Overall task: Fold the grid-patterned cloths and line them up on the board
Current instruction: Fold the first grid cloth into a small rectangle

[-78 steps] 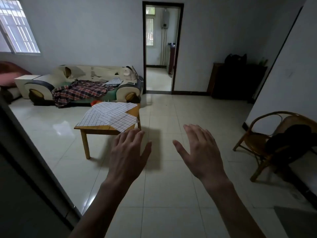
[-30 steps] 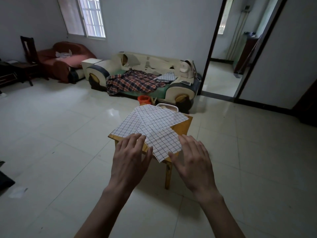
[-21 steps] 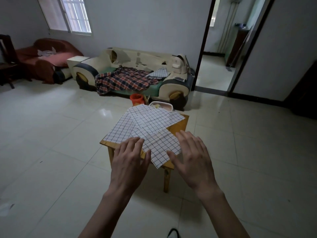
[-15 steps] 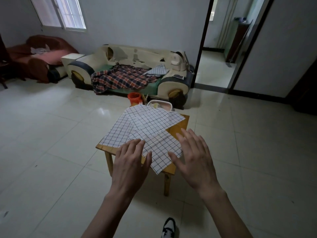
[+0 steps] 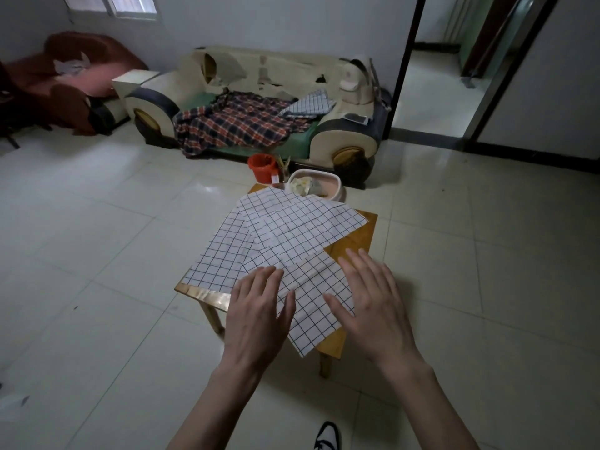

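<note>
A small wooden table (image 5: 354, 237) is standing on the tiled floor (image 5: 97, 241). Several grid-patterned cloths (image 5: 285, 235) are lying overlapped on the table, and one corner is hanging over the table's near edge.

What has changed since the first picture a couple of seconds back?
The person has walked up to the wooden table. The left hand and right hand, both open, now hover over the grid-patterned cloths; nothing gripped. The cloths stay spread, unfolded and overlapping.
</note>
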